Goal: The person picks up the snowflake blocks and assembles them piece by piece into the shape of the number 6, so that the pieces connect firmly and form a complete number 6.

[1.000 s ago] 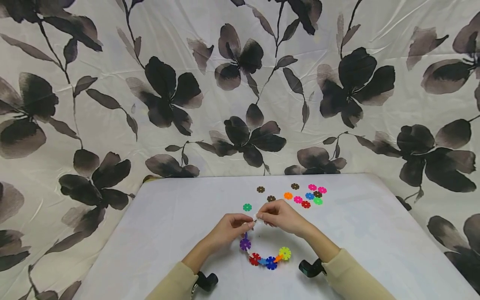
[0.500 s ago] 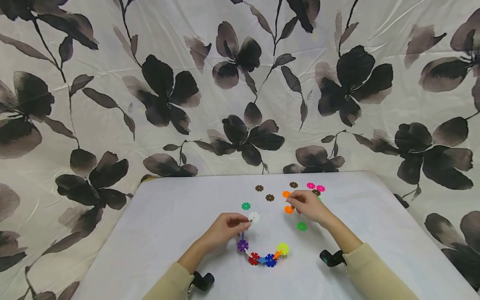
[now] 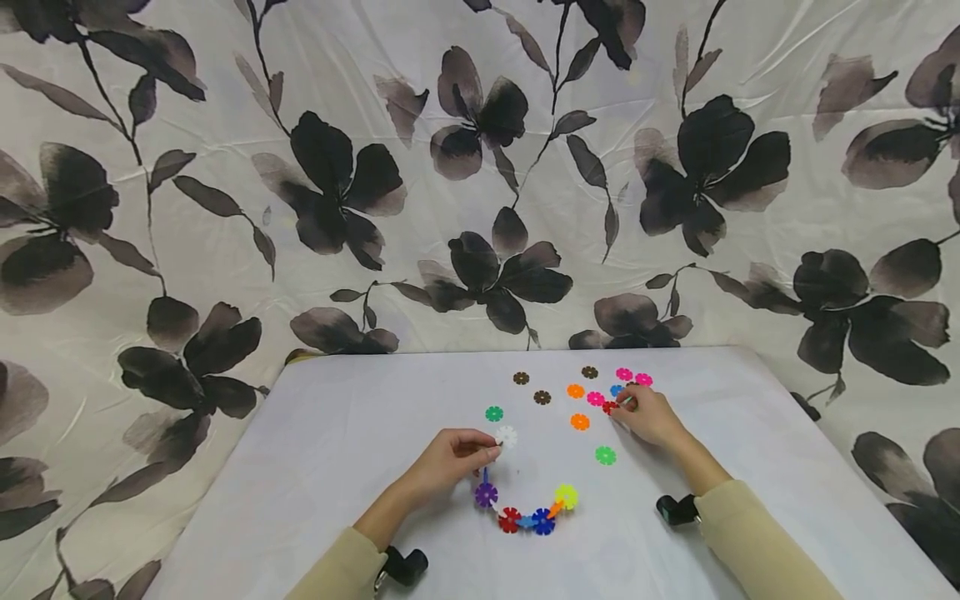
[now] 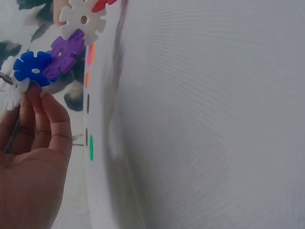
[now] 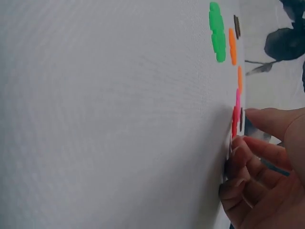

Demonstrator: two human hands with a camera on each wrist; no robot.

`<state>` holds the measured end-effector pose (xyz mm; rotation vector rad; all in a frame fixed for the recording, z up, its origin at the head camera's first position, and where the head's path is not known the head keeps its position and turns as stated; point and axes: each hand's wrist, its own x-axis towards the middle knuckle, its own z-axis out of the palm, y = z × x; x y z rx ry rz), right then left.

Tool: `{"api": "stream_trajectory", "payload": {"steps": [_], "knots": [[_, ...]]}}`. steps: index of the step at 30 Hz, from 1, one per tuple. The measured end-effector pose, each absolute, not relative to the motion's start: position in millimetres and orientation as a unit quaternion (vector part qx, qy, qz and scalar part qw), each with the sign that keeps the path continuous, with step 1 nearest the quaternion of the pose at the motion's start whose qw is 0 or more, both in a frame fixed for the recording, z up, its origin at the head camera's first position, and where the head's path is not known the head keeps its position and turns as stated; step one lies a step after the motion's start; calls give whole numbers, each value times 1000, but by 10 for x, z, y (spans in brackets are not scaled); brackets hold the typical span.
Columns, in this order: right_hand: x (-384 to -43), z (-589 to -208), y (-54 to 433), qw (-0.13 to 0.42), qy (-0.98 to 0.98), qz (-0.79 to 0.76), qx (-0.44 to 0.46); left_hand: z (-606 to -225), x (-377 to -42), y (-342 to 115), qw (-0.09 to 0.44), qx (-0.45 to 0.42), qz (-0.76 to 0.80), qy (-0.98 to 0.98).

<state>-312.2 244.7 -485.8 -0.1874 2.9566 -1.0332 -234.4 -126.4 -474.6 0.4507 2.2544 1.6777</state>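
Note:
A curved chain of interlocking snowflake discs (image 3: pixel 542 522) lies on the table in purple, red, blue, orange and yellow. My left hand (image 3: pixel 452 460) pinches its upper end, beside a white disc (image 3: pixel 507 437). In the left wrist view my fingertips touch the chain's blue disc (image 4: pixel 34 69), next to a purple disc (image 4: pixel 64 53). My right hand (image 3: pixel 651 417) is over the loose discs at the right, its fingertips by a red disc (image 3: pixel 610 407) and a thin edge of light green (image 3: pixel 628 401). In the right wrist view thumb and fingers stand apart, with no disc visible between them.
Several loose discs lie towards the back: a green disc (image 3: pixel 493 413), brown discs (image 3: pixel 542 397), an orange disc (image 3: pixel 580 422), a light green disc (image 3: pixel 605 455) and pink discs (image 3: pixel 624 374). A floral cloth (image 3: pixel 480 167) hangs behind the white table (image 3: pixel 300 467).
My right hand has left the white disc and moved right to the loose discs, uncovering an orange and a light green one. My left hand still holds the chain, almost in place.

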Motion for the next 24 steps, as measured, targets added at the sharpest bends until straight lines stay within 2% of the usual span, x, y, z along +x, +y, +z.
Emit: {"api": "stream_trajectory", "payload": {"steps": [9,24], "knots": [[-3205,-4913,2415,16,946,-321,-34,-4745,-2327,-1273,146,152,584,784],[-3112,-4846,2431,62,922,-382,-15,-4747,-2352,-1242,147,152,579,788]]}}
